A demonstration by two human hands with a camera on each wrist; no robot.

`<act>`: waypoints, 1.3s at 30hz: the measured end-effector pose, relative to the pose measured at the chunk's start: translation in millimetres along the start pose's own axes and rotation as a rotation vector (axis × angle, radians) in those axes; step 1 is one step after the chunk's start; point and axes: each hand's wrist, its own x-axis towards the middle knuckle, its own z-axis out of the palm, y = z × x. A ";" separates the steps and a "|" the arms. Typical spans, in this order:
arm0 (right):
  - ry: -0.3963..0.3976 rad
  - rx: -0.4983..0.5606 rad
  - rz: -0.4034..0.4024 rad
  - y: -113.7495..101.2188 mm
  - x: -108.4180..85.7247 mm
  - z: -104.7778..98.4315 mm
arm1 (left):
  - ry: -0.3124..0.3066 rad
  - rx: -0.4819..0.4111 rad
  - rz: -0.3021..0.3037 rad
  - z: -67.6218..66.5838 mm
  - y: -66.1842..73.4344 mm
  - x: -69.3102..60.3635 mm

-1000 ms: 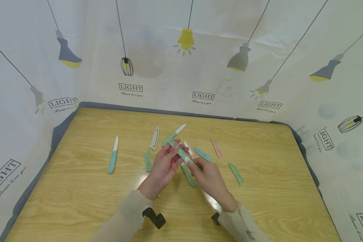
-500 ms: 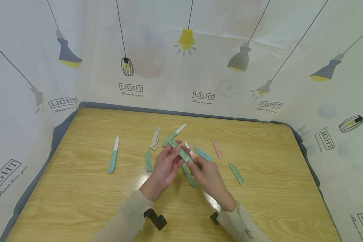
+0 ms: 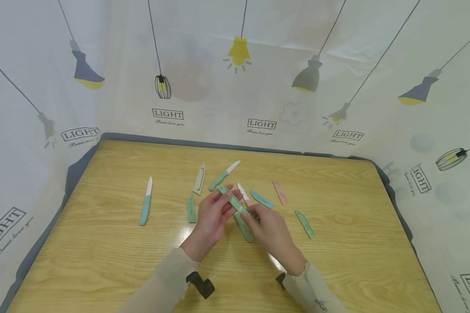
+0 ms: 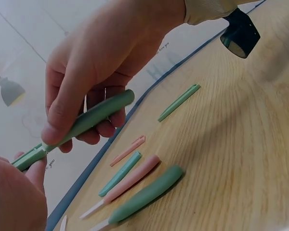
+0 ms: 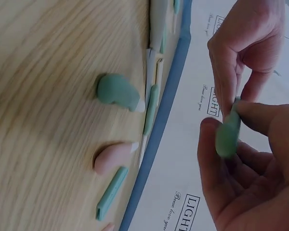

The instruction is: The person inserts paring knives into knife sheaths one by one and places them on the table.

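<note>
My left hand (image 3: 211, 217) pinches a green blade sheath (image 3: 229, 197) between thumb and fingers above the table. The knife's green handle (image 4: 98, 115) is gripped by my right hand (image 3: 272, 228), thumb along its side. Its blade is inside the sheath, and the sheath's mouth sits close against the handle in the left wrist view. Below the hands lie a green-handled knife (image 3: 243, 228), its blade hidden in the head view, and a pink-handled knife (image 4: 135, 177), partly covered. Just beyond the left fingers is another green-handled knife (image 3: 219, 179).
A blue-handled knife (image 3: 145, 208) lies at the left. Around the hands rest a cream sheath (image 3: 199, 179), a teal sheath (image 3: 191, 209), a blue sheath (image 3: 262, 199), a pink sheath (image 3: 280, 192) and a green sheath (image 3: 305, 224). Printed cloth (image 3: 203, 126) stands behind the wooden table (image 3: 102, 261).
The white strip of blade between sheath and handle has narrowed as the knife slid deeper into the sheath. Both hands have shifted slightly; the things on the table stay put.
</note>
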 end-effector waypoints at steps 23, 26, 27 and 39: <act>0.038 -0.182 0.009 15.7 -11.1 -7.6 | -0.024 0.069 0.019 -13.7 1.2 1.3; 0.034 -0.177 0.037 21.6 -13.2 -13.3 | 0.003 0.066 0.032 -19.5 7.6 1.9; 0.031 -0.173 0.042 24.0 -14.0 -15.3 | 0.014 0.067 0.038 -21.6 9.6 2.6; 0.070 -0.262 0.078 60.3 -26.6 -41.4 | 0.093 -0.003 0.080 -45.7 32.1 5.7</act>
